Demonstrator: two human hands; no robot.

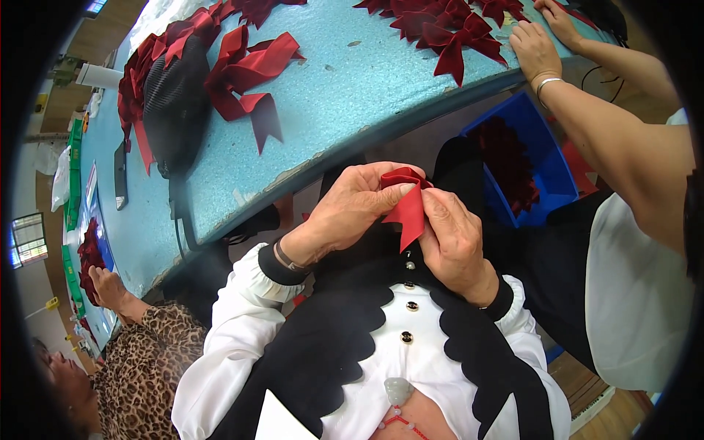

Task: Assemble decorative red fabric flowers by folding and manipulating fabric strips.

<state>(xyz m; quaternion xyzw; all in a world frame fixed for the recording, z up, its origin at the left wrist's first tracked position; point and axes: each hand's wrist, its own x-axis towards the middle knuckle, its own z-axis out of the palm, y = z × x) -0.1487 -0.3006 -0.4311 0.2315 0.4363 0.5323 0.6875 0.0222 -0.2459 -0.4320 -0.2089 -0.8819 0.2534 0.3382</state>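
Over my lap, in front of the table edge, both my hands hold one red ribbon bow (408, 220). My left hand (350, 205) pinches its looped top, the thumb lying across the folds. From the other side, the fingers of my right hand (455, 231) close on the ribbon's edge. A pointed tail hangs down between the hands; the back of the bow is hidden. Beyond my left hand, a larger red bow with notched tails (246, 81) lies on the blue table (337, 95).
Red bows (451, 37) are heaped at the far side. A black ribbed bag-like object (176, 103) sits at left among ribbons. A blue bin (546, 158) holds dark red pieces. Co-workers' hands are at right (535, 51) and left (110, 290).
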